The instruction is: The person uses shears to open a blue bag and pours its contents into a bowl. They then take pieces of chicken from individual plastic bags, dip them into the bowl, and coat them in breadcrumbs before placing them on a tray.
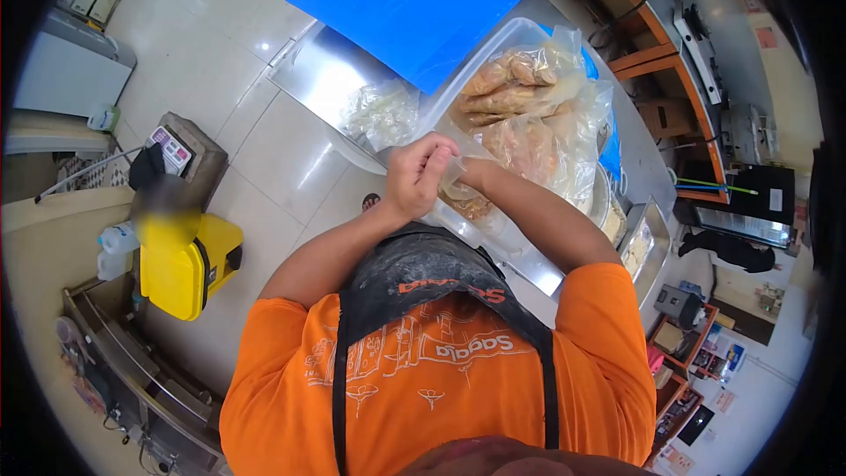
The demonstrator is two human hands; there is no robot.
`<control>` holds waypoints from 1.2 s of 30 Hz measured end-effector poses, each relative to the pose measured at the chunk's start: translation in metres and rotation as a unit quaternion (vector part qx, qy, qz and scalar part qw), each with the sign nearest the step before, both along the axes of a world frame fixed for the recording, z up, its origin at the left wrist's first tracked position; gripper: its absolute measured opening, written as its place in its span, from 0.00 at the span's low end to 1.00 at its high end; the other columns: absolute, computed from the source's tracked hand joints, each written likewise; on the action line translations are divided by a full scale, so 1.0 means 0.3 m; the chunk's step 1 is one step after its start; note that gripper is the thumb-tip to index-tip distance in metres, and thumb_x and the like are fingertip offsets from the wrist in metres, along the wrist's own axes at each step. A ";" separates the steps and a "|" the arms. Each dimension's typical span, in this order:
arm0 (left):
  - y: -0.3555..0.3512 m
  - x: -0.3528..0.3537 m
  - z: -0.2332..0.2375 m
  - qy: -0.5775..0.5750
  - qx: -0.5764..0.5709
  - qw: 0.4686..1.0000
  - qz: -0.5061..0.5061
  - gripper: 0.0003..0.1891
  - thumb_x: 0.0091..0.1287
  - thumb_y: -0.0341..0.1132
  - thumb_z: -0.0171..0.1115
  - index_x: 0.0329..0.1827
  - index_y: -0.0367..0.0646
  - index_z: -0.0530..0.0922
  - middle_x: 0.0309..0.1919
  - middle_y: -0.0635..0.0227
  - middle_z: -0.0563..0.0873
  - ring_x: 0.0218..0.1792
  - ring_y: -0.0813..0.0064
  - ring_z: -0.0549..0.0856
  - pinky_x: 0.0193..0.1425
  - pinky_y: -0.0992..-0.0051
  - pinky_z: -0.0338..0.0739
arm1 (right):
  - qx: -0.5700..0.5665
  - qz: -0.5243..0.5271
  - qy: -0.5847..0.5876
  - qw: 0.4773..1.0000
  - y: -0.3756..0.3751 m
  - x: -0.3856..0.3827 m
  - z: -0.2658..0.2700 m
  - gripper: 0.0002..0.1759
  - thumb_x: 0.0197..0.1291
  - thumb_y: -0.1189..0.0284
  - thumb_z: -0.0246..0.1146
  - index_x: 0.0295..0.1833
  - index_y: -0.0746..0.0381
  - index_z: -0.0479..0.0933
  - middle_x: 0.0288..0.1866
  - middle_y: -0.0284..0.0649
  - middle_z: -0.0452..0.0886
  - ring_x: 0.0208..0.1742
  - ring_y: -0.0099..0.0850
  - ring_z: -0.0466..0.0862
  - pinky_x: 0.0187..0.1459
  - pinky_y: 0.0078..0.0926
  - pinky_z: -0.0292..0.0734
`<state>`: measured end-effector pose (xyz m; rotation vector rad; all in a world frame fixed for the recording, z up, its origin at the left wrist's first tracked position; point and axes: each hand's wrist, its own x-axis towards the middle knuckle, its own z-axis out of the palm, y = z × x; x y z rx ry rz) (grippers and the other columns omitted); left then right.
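Recorded left hand (416, 178) curled shut, pinching neck of bag (538, 145). Found right hand (471, 174) touching left, mostly hidden behind it; could not tell grip. Noted bag of breaded pieces just beyond hands, in tub (493, 42). Logged blue sheet (414, 0) farther beyond.

A commercial food-prep kitchen: a stainless steel desk (322, 70) carries a big clear tub (493, 44) of bags of breaded food (520, 115). A weighing scale (172, 148) stands on the tiled floor (203, 26); the worker wears a floury apron (423, 273).
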<state>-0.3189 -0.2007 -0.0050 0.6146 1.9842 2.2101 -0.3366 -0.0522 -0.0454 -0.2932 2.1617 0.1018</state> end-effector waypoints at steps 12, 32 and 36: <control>-0.016 -0.016 -0.008 0.021 0.002 0.999 -0.030 0.16 0.74 0.41 0.52 0.37 0.37 0.80 0.22 0.69 0.78 0.22 0.80 0.73 0.29 0.77 0.66 | -0.092 -0.098 0.111 0.985 0.071 0.082 -0.004 0.22 0.63 0.71 0.59 0.63 0.62 0.74 0.58 0.49 0.79 0.54 0.44 0.81 0.56 0.34 0.77; -0.024 -0.018 -0.014 0.021 0.018 0.997 -0.067 0.16 0.75 0.39 0.51 0.36 0.34 0.80 0.29 0.66 0.84 0.28 0.80 0.78 0.34 0.78 0.70 | -0.427 -0.577 0.050 0.695 0.198 0.225 0.375 0.29 0.63 0.65 0.63 0.69 0.60 0.71 0.60 0.44 0.80 0.58 0.30 0.80 0.55 0.26 0.76; -0.033 -0.019 -0.011 0.026 0.007 0.998 -0.065 0.16 0.74 0.39 0.51 0.36 0.34 0.80 0.28 0.66 0.83 0.27 0.80 0.76 0.33 0.78 0.69 | -0.311 -0.422 0.108 0.845 0.224 0.217 0.353 0.28 0.60 0.69 0.62 0.67 0.62 0.72 0.56 0.45 0.82 0.52 0.29 0.81 0.53 0.26 0.76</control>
